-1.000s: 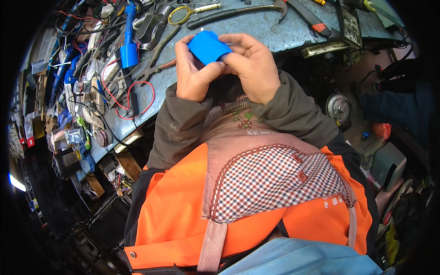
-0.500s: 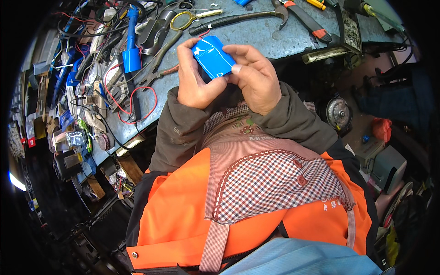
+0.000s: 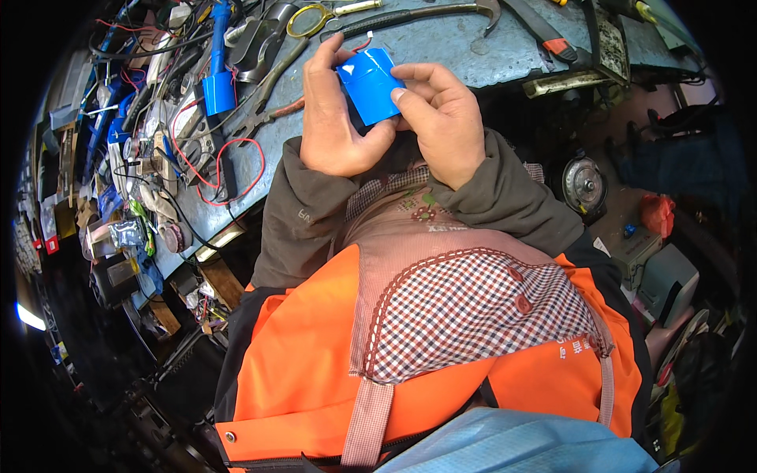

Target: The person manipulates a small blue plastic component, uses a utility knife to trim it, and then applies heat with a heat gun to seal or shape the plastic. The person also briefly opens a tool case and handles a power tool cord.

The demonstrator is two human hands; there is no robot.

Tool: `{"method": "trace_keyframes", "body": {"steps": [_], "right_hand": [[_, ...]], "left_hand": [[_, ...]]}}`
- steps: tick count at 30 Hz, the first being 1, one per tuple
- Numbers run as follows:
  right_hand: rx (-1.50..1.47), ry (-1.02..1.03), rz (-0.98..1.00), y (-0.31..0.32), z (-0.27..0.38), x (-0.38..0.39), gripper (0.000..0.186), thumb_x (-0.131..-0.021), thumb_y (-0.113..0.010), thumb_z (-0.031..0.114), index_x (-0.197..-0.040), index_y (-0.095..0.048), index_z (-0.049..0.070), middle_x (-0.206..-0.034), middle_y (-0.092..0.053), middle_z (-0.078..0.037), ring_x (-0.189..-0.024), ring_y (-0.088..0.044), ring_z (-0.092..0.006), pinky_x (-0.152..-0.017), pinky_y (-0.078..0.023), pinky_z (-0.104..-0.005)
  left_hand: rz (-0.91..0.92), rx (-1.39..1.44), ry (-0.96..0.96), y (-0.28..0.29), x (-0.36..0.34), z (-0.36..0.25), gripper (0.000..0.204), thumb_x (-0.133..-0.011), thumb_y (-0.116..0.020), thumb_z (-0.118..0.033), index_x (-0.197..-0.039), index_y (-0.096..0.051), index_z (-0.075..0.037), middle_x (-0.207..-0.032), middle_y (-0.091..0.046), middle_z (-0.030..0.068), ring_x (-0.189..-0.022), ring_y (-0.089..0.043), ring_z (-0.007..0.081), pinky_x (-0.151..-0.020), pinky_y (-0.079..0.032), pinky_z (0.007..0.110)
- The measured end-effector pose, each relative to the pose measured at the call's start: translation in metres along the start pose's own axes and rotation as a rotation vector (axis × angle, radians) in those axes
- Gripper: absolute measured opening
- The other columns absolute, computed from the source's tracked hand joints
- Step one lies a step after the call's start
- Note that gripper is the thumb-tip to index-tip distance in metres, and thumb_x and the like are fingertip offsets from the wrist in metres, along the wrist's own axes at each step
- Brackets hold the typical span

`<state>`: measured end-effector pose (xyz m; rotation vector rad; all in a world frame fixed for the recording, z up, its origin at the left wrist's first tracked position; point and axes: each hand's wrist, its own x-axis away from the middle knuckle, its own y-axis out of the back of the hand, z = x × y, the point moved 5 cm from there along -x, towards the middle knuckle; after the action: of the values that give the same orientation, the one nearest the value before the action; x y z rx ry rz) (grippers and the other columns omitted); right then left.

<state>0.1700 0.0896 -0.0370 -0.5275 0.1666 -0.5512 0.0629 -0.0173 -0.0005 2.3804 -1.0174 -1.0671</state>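
A blue, shiny film-wrapped battery pack is held up between my two hands, above the near edge of the bench. A short red lead with a small white connector sticks out past its far end. My left hand cradles the pack's left side and lower corner, thumb along the bottom, fingers pointing up. On the right side, my right hand pinches the pack's edge between thumb and fingers. The pack's underside is hidden. Just left of my hands, pliers lie on the bench.
A hammer lies across the back of the blue-grey bench, with a red-and-black-handled tool to its right. Loose red wire, a blue flat-ended piece and many tools crowd the left. A round metal part stands below right.
The pack has turned slightly more upright, and the glare lines across it have faded. My left fingers have stretched upward; my right hand keeps its pinch. The whole view has shifted slightly.
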Motion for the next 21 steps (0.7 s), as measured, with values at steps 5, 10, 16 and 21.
{"method": "trace_keyframes", "body": {"steps": [5, 10, 16, 21], "right_hand": [[0.078, 0.036, 0.009, 0.000, 0.000, 0.001, 0.027, -0.099, -0.063, -0.001, -0.126, -0.059, -0.006, -0.107, -0.074, -0.013, -0.091, -0.070, -0.0120, -0.079, -0.058, -0.0267], [0.066, 0.048, 0.012, -0.001, -0.002, 0.002, 0.028, -0.098, -0.064, -0.001, -0.125, -0.059, -0.006, -0.108, -0.074, -0.014, -0.093, -0.071, -0.0127, -0.081, -0.058, -0.0267], [0.010, -0.014, 0.015, 0.000, 0.001, 0.002, 0.035, -0.097, -0.065, -0.002, -0.130, -0.056, -0.005, -0.106, -0.075, -0.015, -0.094, -0.072, -0.0153, -0.080, -0.059, -0.0284], [0.058, -0.013, 0.062, 0.002, 0.000, -0.003, 0.048, -0.093, -0.070, -0.001, -0.137, -0.050, -0.004, -0.105, -0.076, -0.018, -0.094, -0.073, -0.0178, -0.080, -0.060, -0.0299]], "left_hand": [[0.048, -0.071, -0.036, 0.001, -0.002, -0.001, 0.101, -0.065, -0.076, -0.012, -0.154, -0.030, 0.004, -0.126, -0.049, 0.0231, -0.111, -0.055, 0.0356, -0.098, -0.048, 0.045], [0.084, -0.013, -0.023, 0.000, -0.002, 0.004, 0.100, -0.066, -0.075, -0.013, -0.154, -0.029, 0.003, -0.126, -0.049, 0.0236, -0.109, -0.056, 0.0342, -0.096, -0.049, 0.044], [0.042, 0.050, -0.069, 0.001, 0.000, 0.000, 0.097, -0.065, -0.073, -0.012, -0.151, -0.032, 0.004, -0.125, -0.051, 0.0237, -0.106, -0.057, 0.0334, -0.092, -0.051, 0.043], [-0.007, -0.095, -0.245, 0.000, -0.001, -0.014, 0.094, -0.060, -0.069, -0.011, -0.148, -0.038, 0.003, -0.119, -0.055, 0.0232, -0.100, -0.057, 0.0389, -0.094, -0.048, 0.047]]}}
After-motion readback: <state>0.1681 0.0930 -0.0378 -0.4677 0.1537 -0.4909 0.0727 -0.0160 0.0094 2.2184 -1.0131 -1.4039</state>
